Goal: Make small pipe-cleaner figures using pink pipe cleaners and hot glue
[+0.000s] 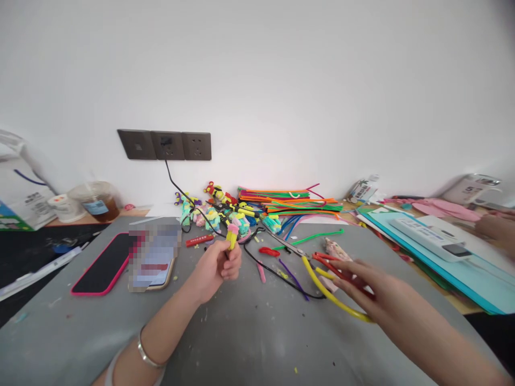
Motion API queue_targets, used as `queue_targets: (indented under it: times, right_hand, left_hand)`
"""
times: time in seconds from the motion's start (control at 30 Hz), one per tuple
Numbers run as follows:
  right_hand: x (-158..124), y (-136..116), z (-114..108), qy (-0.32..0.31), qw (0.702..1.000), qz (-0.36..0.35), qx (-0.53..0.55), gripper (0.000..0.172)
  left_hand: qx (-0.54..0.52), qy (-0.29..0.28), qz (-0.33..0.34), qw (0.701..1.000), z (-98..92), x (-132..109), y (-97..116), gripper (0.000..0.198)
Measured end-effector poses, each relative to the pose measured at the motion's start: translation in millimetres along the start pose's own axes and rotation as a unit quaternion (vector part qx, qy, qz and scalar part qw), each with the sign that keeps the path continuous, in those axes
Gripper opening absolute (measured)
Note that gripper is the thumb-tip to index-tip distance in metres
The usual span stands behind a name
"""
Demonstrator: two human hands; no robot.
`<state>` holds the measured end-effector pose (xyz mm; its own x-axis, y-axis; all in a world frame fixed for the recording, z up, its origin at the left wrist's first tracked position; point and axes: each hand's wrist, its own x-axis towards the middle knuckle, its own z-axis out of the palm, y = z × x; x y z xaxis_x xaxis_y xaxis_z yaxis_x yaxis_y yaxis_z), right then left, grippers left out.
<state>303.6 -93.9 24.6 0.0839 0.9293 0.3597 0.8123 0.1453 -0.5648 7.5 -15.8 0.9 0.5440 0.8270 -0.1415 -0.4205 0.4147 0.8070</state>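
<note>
Two bare hands work over a grey mat (249,332) littered with bright scraps. The left hand (217,268), a silver bracelet (147,354) on its wrist, is closed around a small yellow-and-pink pipe-cleaner figure (232,236), which is pinched between thumb and fingertips and held upright just above the mat near its middle. The right hand (362,284) is stretched out flat with its fingers lying over a curved yellow pipe cleaner (322,289) and some red pipe cleaners (328,261); motion blur hides whether it grips them or only touches them. Between the hands lie scissors (284,244) with red handles and a black cable (277,273) that runs up to the wall sockets (164,145). Behind the left hand sits a heap of small figures (209,214), and beside it is a flat stack of pipe cleaners (289,201) in many colours. A phone in a pink case (102,265) lies face up at the mat's left side, with a plastic cup (98,201) of brown drink further back. At the far right edge another person's hand (499,225) rests near teal folders (462,268).
</note>
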Motion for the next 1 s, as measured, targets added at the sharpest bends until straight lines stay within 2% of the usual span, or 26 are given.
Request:
queue_targets:
  times: [0.1, 0.23, 0.37, 0.53, 0.73, 1.0]
  right_hand:
    - [-26, 8, -6, -0.063, 0.998, 0.006, 0.023, 0.037]
    - [-56, 15, 6, -0.055, 0.995, 0.013, 0.078, 0.037]
    - [-79, 24, 22, -0.057, 0.996, 0.012, 0.068, 0.031]
    - [-91, 24, 44, -0.058, 0.996, -0.024, 0.062, 0.029]
    - [-88, 21, 61, -0.075, 0.994, -0.055, 0.059, 0.029]
    - [-88, 25, 57, -0.080, 0.995, -0.067, -0.001, 0.033]
  left_hand:
    - [0.009, 0.003, -0.060, 0.998, 2.4, 0, 1, 0.027]
    - [0.067, -0.017, -0.170, 0.983, 9.0, -1, -2, 0.026]
    - [0.105, -0.035, -0.218, 0.970, 12.4, 0, -7, 0.027]
    - [0.132, -0.095, -0.293, 0.942, 12.7, -2, -10, 0.024]
    - [0.146, -0.111, -0.305, 0.935, 15.7, -4, -8, 0.020]
    - [0.190, -0.091, -0.304, 0.929, 14.4, -2, -10, 0.023]
